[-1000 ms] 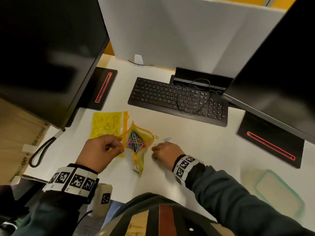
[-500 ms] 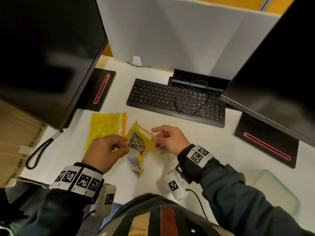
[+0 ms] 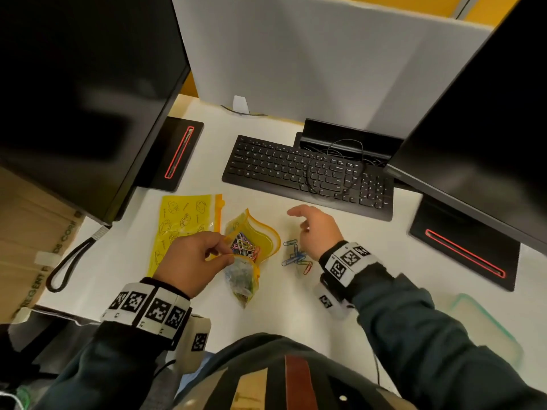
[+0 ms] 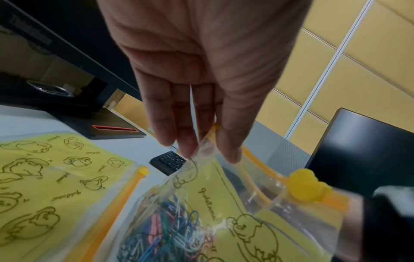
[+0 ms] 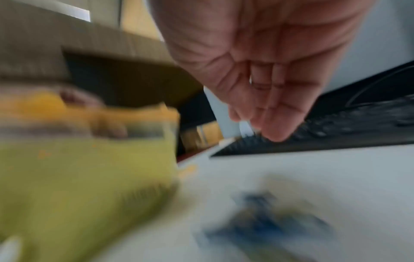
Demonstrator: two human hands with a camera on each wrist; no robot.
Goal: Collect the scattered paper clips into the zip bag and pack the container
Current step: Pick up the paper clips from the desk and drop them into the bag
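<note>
Even, soft indoor light is cast over the white worktop [image 3: 340, 238], with only faint shadows. Strong wide-angle bending is seen at the edges of the head view, and pale reflections lie on the black monitor screen [image 3: 83, 93]. The left wrist view is fairly sharp; the right wrist view is heavily smeared by motion blur.

A black keyboard [image 3: 307, 173] lies far across my desk [image 3: 296, 306], a cable [image 3: 334, 170] looped over it, between two dark monitors [image 3: 74, 93].
</note>
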